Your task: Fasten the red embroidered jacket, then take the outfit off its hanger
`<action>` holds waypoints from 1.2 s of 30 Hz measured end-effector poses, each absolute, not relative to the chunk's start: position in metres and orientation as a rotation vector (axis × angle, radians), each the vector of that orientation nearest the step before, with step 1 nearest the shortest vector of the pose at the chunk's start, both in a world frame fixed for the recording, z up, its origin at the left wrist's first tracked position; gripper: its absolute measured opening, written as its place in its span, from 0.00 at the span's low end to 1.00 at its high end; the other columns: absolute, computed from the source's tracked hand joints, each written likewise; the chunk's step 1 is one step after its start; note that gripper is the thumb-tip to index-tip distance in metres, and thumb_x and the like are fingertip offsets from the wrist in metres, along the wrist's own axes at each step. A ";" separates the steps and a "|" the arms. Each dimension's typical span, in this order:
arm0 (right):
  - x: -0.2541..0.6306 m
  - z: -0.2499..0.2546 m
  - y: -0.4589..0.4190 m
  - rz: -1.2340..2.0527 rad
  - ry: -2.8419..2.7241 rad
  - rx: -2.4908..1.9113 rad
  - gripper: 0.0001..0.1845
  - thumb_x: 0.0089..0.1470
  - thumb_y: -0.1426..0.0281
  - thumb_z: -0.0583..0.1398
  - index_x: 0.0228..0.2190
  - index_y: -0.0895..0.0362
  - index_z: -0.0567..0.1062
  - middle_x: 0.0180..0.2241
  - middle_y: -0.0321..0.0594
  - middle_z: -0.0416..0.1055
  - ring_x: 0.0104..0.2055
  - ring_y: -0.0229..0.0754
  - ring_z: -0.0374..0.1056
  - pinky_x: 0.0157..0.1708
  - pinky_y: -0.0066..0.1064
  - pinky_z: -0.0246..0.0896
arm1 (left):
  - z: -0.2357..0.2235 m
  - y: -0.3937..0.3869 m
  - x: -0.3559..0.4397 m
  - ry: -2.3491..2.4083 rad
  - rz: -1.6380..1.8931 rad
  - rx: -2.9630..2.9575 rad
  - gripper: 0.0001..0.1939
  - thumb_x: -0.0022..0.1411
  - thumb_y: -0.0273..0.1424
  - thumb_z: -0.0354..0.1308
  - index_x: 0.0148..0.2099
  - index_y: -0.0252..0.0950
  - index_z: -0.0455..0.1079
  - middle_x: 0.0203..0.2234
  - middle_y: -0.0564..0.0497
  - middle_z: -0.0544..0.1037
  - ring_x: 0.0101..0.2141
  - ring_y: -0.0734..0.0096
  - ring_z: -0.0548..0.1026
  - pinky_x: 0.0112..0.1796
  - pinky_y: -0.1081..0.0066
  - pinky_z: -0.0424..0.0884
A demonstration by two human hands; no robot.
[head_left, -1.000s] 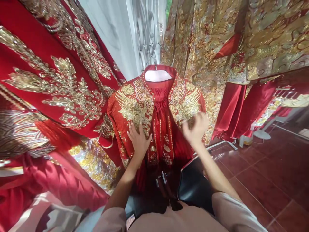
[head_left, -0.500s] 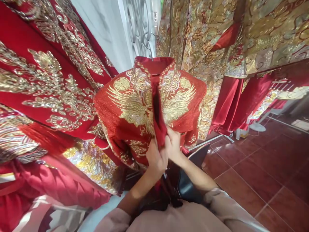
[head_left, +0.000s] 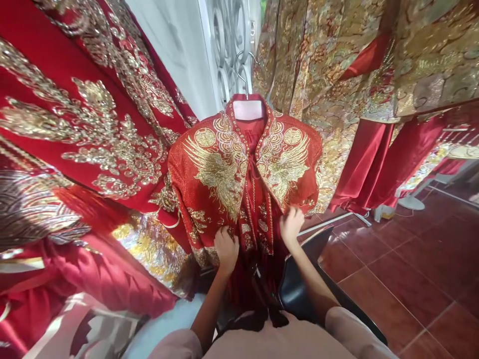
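In front of me a red jacket [head_left: 209, 199] with gold phoenix-like embroidery hangs on a metal hanger [head_left: 245, 80]. Its front edges stand apart, and a red inner garment with beaded trim [head_left: 256, 209] shows between them. My left hand [head_left: 226, 248] is closed on the lower edge of the left front panel. On the other side my right hand [head_left: 292, 227] pinches the lower corner of the right front panel. The fingertips of both hands are partly hidden by the cloth.
At the left hangs a red garment with sparkling gold beadwork [head_left: 123, 154]. Gold patterned garments [head_left: 337, 94] hang at the right. A white scrollwork frame [head_left: 220, 50] stands behind the hanger. A black chair [head_left: 299, 284] is below my right arm, on red floor tiles [head_left: 396, 254].
My hands, close together at the jacket's middle before, have moved apart and pulled its front panels open. The inner garment and a pale patch inside the collar now show.
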State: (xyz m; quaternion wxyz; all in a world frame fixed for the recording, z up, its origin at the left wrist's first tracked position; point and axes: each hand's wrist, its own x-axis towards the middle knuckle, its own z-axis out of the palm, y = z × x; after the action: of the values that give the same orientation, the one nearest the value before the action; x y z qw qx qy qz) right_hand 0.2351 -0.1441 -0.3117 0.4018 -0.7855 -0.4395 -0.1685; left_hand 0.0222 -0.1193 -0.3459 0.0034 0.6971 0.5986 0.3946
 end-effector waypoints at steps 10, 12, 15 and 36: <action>0.189 -0.297 -0.217 -0.249 -1.308 -1.607 0.10 0.53 0.74 0.46 0.26 0.53 0.64 0.26 0.43 0.66 0.29 0.46 0.64 0.33 0.39 0.63 | -0.323 -0.192 0.009 1.277 1.007 2.473 0.09 0.54 0.25 0.48 0.26 0.40 0.67 0.22 0.47 0.73 0.27 0.66 0.74 0.31 0.70 0.73; 0.161 -0.301 -0.230 -0.285 -1.431 -1.458 0.10 0.54 0.74 0.46 0.28 0.52 0.66 0.26 0.43 0.67 0.30 0.46 0.65 0.33 0.38 0.64 | -0.316 -0.210 0.013 1.059 0.962 2.535 0.09 0.54 0.26 0.49 0.26 0.40 0.69 0.22 0.47 0.73 0.28 0.65 0.74 0.31 0.69 0.73; 0.149 -0.318 -0.210 -0.259 -1.568 -1.675 0.11 0.51 0.78 0.48 0.24 0.53 0.65 0.25 0.43 0.67 0.30 0.46 0.65 0.32 0.37 0.64 | -0.317 -0.197 0.027 1.215 0.840 2.358 0.08 0.53 0.26 0.50 0.30 0.38 0.70 0.28 0.45 0.75 0.31 0.63 0.75 0.33 0.68 0.72; 0.293 -0.398 -0.185 0.686 -0.409 -1.617 0.22 0.38 0.64 0.64 0.36 0.56 0.65 0.34 0.36 0.68 0.32 0.35 0.65 0.31 0.25 0.64 | -0.454 -0.126 -0.016 1.219 0.990 0.660 0.14 0.58 0.42 0.53 0.38 0.36 0.64 0.31 0.47 0.72 0.32 0.64 0.75 0.36 0.62 0.72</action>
State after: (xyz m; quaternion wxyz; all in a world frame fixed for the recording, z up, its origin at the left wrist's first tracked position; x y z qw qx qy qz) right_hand 0.2926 -0.1849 -0.3984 0.6203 -0.7032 -0.1781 0.2983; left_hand -0.0160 -0.1256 -0.4538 0.6589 0.2914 0.5383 0.4372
